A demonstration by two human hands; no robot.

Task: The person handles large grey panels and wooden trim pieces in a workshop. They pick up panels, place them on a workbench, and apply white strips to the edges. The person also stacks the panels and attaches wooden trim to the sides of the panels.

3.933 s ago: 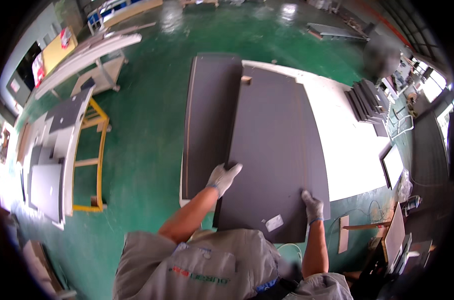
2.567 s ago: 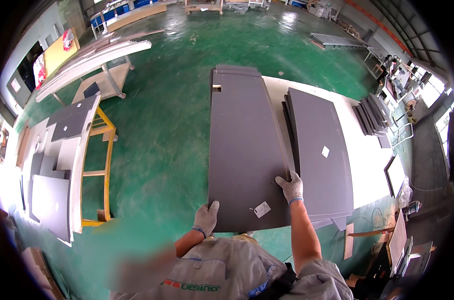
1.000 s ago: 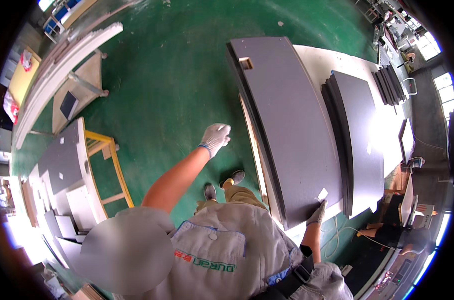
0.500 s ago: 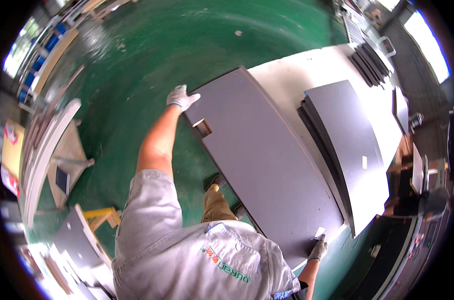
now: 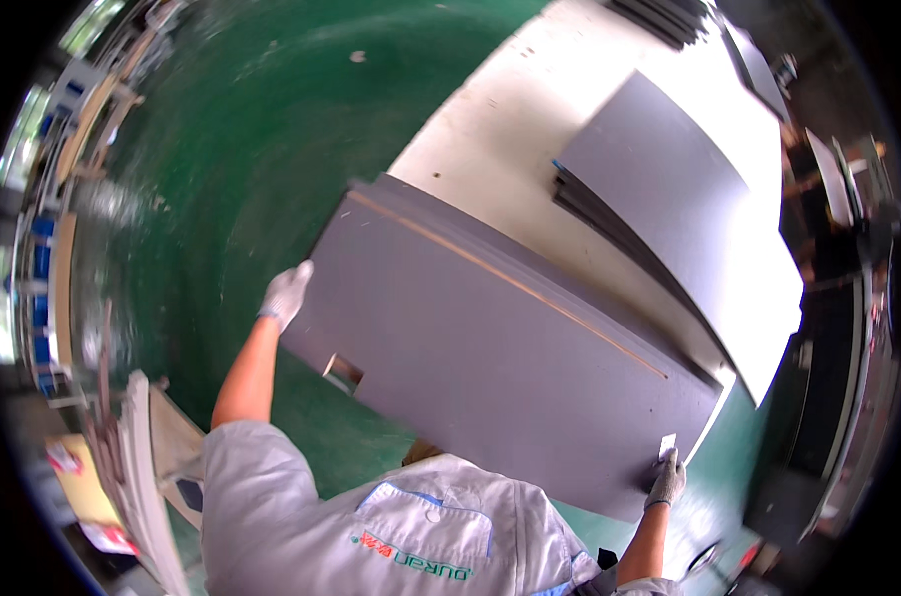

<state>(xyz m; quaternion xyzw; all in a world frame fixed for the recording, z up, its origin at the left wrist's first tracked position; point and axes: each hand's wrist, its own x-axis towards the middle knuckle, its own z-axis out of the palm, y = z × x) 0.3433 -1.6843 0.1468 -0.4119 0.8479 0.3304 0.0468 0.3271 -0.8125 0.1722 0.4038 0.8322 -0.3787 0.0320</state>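
A large grey panel (image 5: 470, 348) spans the space in front of me, with a tan groove along its far side and a small rectangular cutout (image 5: 343, 372) at its near left edge. My left hand (image 5: 288, 292), in a pale glove, grips the panel's left end; the fingers under it are hidden. At the right end my gloved right hand (image 5: 668, 482) holds the edge, beside a small white label (image 5: 667, 446). Under the far side, another grey panel (image 5: 569, 287) shows as a strip on the white tabletop (image 5: 480, 134).
A stack of grey panels (image 5: 659, 169) lies farther right on the tabletop, with more dark panels (image 5: 664, 18) at its far end. Long boards (image 5: 147, 477) lean at the lower left. Green floor (image 5: 262, 119) stretches along the left.
The held panel has shifted toward me and swung crosswise in view, with both hands still on it. Its groove and more of the panel beneath now show. My view has turned too.
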